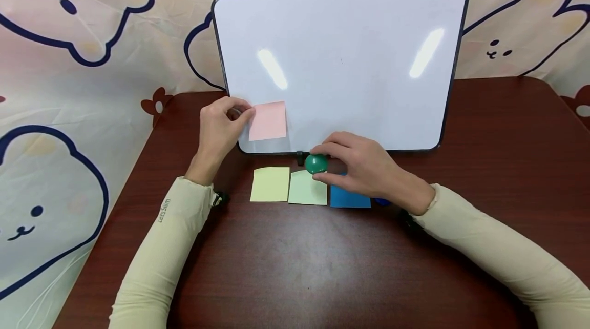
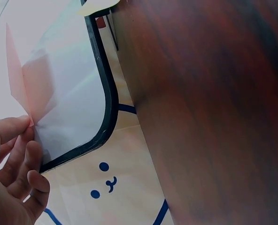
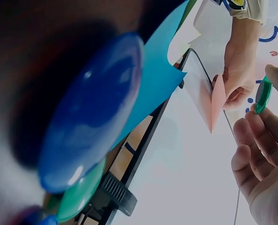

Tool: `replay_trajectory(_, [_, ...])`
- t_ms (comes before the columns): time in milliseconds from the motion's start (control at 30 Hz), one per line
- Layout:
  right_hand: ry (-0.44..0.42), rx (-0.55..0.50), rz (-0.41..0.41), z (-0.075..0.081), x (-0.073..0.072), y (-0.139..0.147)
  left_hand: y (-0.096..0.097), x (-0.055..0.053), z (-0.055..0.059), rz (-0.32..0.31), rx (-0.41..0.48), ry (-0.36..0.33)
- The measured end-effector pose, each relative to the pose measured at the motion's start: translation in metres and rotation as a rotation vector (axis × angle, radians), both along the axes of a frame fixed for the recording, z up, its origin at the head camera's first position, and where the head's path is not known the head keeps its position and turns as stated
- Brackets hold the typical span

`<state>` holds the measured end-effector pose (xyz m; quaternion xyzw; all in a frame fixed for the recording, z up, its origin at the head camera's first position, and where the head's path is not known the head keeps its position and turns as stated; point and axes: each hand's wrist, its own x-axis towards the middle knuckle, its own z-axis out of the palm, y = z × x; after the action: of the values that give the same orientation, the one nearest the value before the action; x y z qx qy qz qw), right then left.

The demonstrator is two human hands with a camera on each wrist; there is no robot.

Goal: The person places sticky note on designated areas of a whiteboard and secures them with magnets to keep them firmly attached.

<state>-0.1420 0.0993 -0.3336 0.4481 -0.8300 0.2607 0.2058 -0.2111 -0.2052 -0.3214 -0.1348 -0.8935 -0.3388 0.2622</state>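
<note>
My left hand pinches the left edge of a pink sticky note at the whiteboard's lower left. The left wrist view shows the note tilted off the board, its reflection beside it. Between the thumb and fingertips of my right hand is a round green magnet, raised in front of the board's lower edge. Seen edge-on in the right wrist view, the magnet has a grey back. The whiteboard stands tilted at the back of the table.
Yellow, pale green and blue sticky notes lie in a row before the board. A blue magnet and another green magnet sit near my right wrist. A black clip is at the board's lower edge.
</note>
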Motion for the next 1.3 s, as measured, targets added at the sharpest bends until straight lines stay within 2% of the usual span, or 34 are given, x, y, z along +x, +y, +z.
replay_trajectory(933, [0.014, -0.005, 0.024, 0.001, -0.003, -0.018, 0.0, 0.0, 0.001, -0.001, -0.001, -0.006])
replay_trajectory(1300, [-0.019, 0.009, 0.012, 0.003, -0.005, -0.022, -0.001, -0.001, -0.001, -0.004, 0.001, 0.001])
